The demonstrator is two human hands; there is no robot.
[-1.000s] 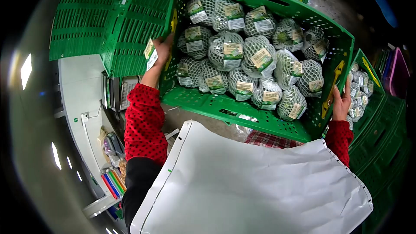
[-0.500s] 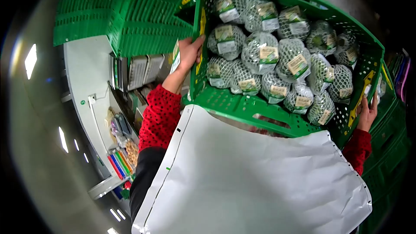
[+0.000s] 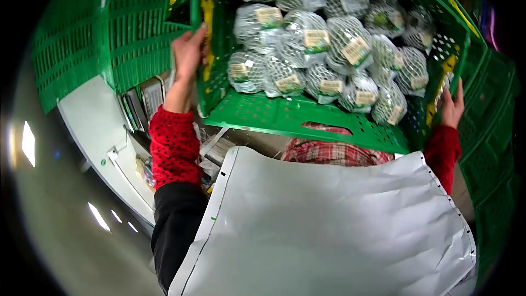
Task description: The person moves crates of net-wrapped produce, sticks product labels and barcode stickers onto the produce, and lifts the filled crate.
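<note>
A green plastic crate (image 3: 263, 112) with perforated walls is held up in front of me, tilted so its inside faces me. Several round bundles in white foam netting (image 3: 307, 38), each with a printed label, fill most of it. My left hand (image 3: 187, 57) is closed on the left end wall, by a yellow handle clip (image 3: 207, 22). On the right end wall, my right hand (image 3: 452, 105) grips near another yellow clip (image 3: 441, 87), its fingers partly hidden by the wall.
Green crates (image 3: 137, 33) stand at the left, and more green crates (image 3: 496, 109) at the right. A white sheet (image 3: 329, 225) spreads across the lower view, below red plaid cloth (image 3: 334, 152). A white panel (image 3: 98, 120) and boxes lie lower left.
The crate has shifted left and up in the view, with both hands still on it. Red plaid cloth now shows below it. The crates at the left have swung lower.
</note>
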